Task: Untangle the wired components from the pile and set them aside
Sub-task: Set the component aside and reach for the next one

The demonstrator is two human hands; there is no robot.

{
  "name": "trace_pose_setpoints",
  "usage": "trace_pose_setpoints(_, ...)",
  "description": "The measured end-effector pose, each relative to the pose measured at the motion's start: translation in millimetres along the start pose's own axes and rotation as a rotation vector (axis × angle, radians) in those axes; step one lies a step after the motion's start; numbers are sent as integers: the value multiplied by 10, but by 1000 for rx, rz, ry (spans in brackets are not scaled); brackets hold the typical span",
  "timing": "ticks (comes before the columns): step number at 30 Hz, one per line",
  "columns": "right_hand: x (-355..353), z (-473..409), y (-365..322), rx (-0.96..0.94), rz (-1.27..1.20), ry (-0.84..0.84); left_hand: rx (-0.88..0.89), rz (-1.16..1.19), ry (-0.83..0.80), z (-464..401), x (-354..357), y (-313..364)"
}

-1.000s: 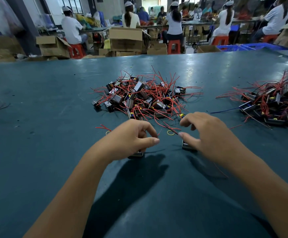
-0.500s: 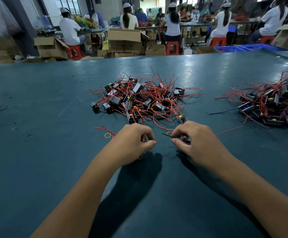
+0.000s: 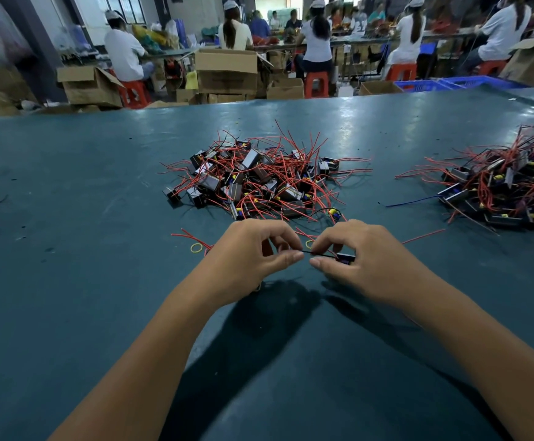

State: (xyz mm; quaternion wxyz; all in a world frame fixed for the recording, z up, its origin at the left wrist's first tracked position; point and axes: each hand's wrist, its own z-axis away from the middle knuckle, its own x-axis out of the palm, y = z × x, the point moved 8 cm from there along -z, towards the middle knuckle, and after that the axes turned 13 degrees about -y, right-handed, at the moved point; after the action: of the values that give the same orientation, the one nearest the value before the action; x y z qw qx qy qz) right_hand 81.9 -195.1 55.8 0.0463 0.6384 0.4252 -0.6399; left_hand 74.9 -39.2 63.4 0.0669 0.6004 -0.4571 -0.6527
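A tangled pile of small black box components with red wires lies at the middle of the teal table. Just in front of it, my left hand pinches one end of a thin black wire. My right hand pinches the same wire and holds a small black component under its fingers. The two hands nearly touch, thumb tip to thumb tip. Whatever my left palm covers is hidden.
A second heap of wired components lies at the right edge. Loose red wires and a yellow ring lie left of my hands. A blue wire trails between the heaps. Seated people, cardboard boxes and red stools stand beyond the table's far edge.
My hands have come together, from apart on the table to almost touching. Both now pinch the black wire between them, and the component has come up in my right hand.
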Motion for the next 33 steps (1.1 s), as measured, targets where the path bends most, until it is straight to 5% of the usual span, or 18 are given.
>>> trace_pose_setpoints(19,-82,48,10,48,-123,88,-152,74,97,107,-425,-328)
trace_pose_setpoints(25,166,24,-88,52,11,-109,-314,-127,-141,113,-234,-548)
trace_pose_setpoints(33,93,35,-81,8,127,-224,-283,-288,-109,66,-200,-446)
